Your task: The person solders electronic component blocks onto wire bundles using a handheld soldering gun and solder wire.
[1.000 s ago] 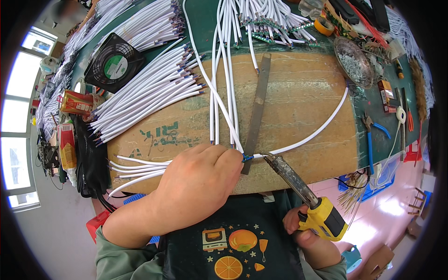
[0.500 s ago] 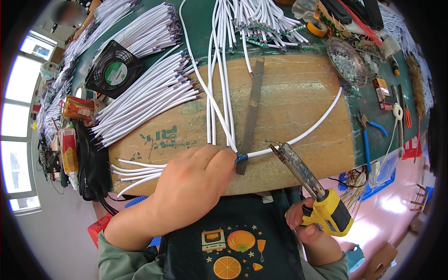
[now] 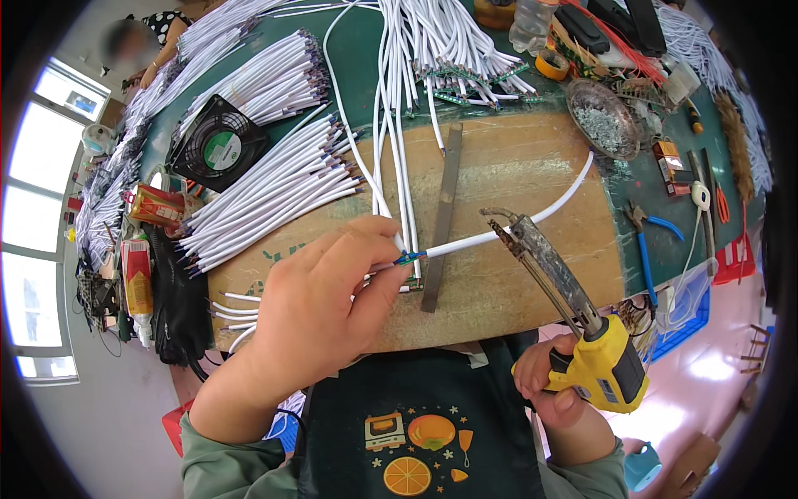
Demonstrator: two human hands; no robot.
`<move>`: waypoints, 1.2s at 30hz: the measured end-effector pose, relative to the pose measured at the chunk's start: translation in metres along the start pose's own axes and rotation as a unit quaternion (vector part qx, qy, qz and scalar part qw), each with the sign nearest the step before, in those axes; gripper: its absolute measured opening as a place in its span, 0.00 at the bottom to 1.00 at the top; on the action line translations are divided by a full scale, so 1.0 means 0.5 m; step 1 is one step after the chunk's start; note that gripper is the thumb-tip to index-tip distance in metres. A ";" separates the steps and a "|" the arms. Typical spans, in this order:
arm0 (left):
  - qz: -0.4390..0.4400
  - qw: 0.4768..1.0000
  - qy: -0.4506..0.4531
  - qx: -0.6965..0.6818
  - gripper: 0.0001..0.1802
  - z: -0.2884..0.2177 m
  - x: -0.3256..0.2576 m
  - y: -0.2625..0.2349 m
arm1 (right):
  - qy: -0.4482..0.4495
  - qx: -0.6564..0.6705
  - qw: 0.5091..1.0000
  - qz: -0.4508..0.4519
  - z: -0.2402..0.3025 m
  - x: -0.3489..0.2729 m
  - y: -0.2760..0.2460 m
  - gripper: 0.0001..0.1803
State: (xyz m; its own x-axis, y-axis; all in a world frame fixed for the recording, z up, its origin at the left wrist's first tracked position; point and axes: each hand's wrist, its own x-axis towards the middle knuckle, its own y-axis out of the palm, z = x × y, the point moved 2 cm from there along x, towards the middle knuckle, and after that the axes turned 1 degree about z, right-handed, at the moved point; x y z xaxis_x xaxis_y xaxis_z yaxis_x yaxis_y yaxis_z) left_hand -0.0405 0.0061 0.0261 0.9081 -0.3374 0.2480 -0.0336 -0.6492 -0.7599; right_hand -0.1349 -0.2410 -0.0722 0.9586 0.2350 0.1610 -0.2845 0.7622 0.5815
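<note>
Left grip (image 3: 320,295) pinching a wire joint (image 3: 409,259), right grip (image 3: 549,378) wrapped round an iron (image 3: 611,362)

Nearest, a dark apron (image 3: 407,416) printed with fruit lies below and between the two grips. The right grip is clenched on the iron's yellow handle, its barrel slanting up and to the left of that grip. The bent tip stands right of the left grip, apart from the joint. The barrel passes in front of a white cable (image 3: 540,220); whether it touches cannot be told.

The left grip has thumb and forefinger closed on the joint, a cluster of blue wire ends at the fingertips. From there the cable runs right and curves away beyond the right grip. Just left of the left grip, partly hidden behind it, a few loose cables (image 3: 237,312) lie on cardboard (image 3: 540,308). A metal strip (image 3: 445,208) lies on the cardboard just right of the left grip, under the cable.

Left of the left grip is a black bag (image 3: 179,299); beyond and to its left lie a cable bundle (image 3: 274,195) and a black fan (image 3: 220,145). Beyond the right grip, to its right, blue-handled pliers (image 3: 642,245) rest on the green surface (image 3: 619,195). Farther off are a metal dish (image 3: 603,121) of pale bits, then orange tape (image 3: 551,64). Straight beyond the left grip, more white cables (image 3: 453,37) are heaped, some ending in green strips (image 3: 465,100). At the far left, a co-worker's arm (image 3: 169,48) shows.
</note>
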 end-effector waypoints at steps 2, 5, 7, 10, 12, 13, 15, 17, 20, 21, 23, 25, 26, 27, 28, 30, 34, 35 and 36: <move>0.002 1.000 -0.017 -0.022 0.08 0.000 0.000 -0.002 | 0.001 0.001 1.000 0.008 0.003 0.006 0.003 0.34; 0.012 0.999 -0.040 -0.033 0.07 0.000 -0.004 -0.005 | -0.005 0.001 1.000 0.027 0.003 0.009 -0.001 0.36; 0.034 0.995 -0.089 -0.041 0.07 -0.002 -0.008 -0.007 | 0.000 0.008 0.999 0.033 0.004 0.011 -0.001 0.36; 0.061 0.989 -0.120 -0.054 0.06 -0.010 -0.011 -0.010 | -0.001 0.016 0.999 0.043 0.004 0.014 -0.001 0.36; 0.072 0.987 -0.120 -0.073 0.06 -0.011 -0.017 -0.007 | -0.006 0.017 0.999 0.046 0.006 0.017 0.001 0.35; 0.083 0.985 -0.120 -0.092 0.08 -0.012 -0.020 -0.004 | -0.006 0.016 0.999 0.040 0.009 0.019 0.005 0.34; 0.132 0.944 -0.195 -0.231 0.07 -0.018 -0.033 0.006 | -0.005 0.015 0.999 0.033 0.018 0.023 0.019 0.33; 0.178 0.875 -0.266 -0.363 0.07 -0.021 -0.041 0.020 | 0.028 -0.049 0.998 -0.014 0.028 0.026 0.036 0.35; 0.250 0.714 -0.385 -0.529 0.07 -0.014 -0.062 0.054 | 0.117 -0.057 0.991 0.012 0.060 0.058 0.071 0.35; 0.254 0.712 -0.383 -0.530 0.07 -0.008 -0.061 0.062 | 0.117 -0.059 0.991 0.008 0.056 0.067 0.074 0.35; 0.235 0.729 -0.411 -0.494 0.07 0.008 -0.059 0.076 | 0.107 -0.015 0.993 0.056 0.026 0.093 0.077 0.35; 0.223 0.735 -0.416 -0.488 0.06 0.016 -0.055 0.082 | 0.086 -0.003 0.995 0.048 -0.006 0.116 0.084 0.37; 0.205 0.756 -0.406 -0.471 0.07 0.021 -0.050 0.082 | 0.109 0.001 0.993 0.041 -0.017 0.125 0.080 0.39; 0.185 0.777 -0.395 -0.454 0.08 0.027 -0.049 0.081 | 0.086 0.013 0.996 0.027 -0.031 0.130 0.083 0.40; 0.179 0.778 -0.402 -0.448 0.10 0.036 -0.052 0.082 | 0.082 0.015 0.996 0.022 -0.040 0.136 0.084 0.40; 0.182 0.829 -0.381 -0.366 0.09 0.031 -0.043 0.068 | 0.081 0.017 0.996 0.016 -0.050 0.146 0.083 0.40; 0.204 0.916 -0.262 -0.224 0.08 0.054 -0.035 0.060 | 0.100 0.009 0.995 0.000 -0.059 0.153 0.080 0.39; 0.204 0.916 -0.263 -0.225 0.08 0.054 -0.032 0.059 | 0.106 0.010 0.994 -0.008 -0.060 0.153 0.079 0.38; 0.207 0.912 -0.278 -0.219 0.08 0.051 -0.028 0.057 | 0.108 0.011 0.994 -0.008 -0.061 0.153 0.078 0.38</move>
State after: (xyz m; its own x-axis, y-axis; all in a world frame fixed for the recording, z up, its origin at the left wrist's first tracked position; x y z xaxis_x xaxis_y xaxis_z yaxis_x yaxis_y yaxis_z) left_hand -0.0433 0.0100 -0.0143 0.8470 -0.2972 -0.4407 -0.4748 -0.7959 -0.3758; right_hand -0.0730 -0.1749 -0.0615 0.9371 0.3485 -0.0217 -0.2667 0.7545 0.5997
